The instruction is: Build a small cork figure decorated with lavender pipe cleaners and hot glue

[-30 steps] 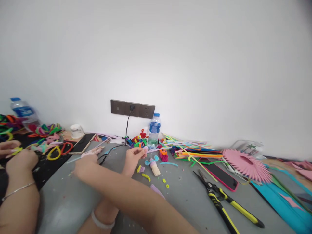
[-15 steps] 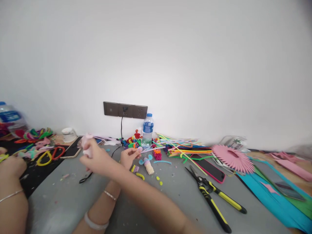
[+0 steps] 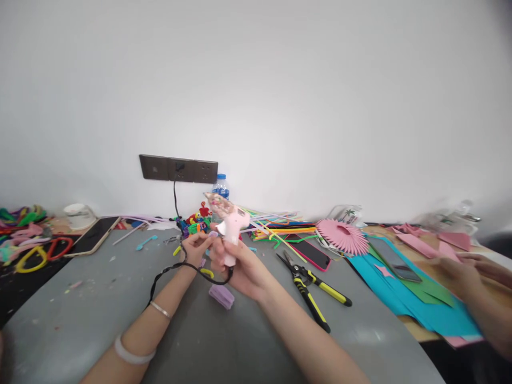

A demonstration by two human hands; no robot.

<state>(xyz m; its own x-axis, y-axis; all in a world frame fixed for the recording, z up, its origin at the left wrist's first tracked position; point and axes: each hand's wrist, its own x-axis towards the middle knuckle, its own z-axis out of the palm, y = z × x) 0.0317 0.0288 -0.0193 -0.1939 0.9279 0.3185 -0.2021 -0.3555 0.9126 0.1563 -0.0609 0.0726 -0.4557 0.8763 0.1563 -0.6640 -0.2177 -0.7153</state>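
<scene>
My right hand [image 3: 240, 266] is wrapped round the handle of a pale pink glue gun [image 3: 232, 229], whose nozzle points up and to the left. A black cord runs from its base across my left forearm. Just left of it, my left hand [image 3: 197, 248] pinches a small light purple piece [image 3: 213, 234] between its fingertips. Below my hands lies a purple folded piece [image 3: 221, 296] on the grey table. A yellow curved bit [image 3: 207, 273] rests near my left wrist.
Yellow-black pliers [image 3: 310, 288] and a pink-cased phone [image 3: 312, 253] are to the right. Pipe cleaners [image 3: 288, 232] and a water bottle [image 3: 221, 186] stand behind. At far right, another person's hands [image 3: 468, 277] are over pink paper. A phone [image 3: 94, 236] lies left.
The glue gun in my right hand has come from the left to beside my left hand. The view has shifted right; another person's hands now show at the right, and the one at the left is nearly gone.
</scene>
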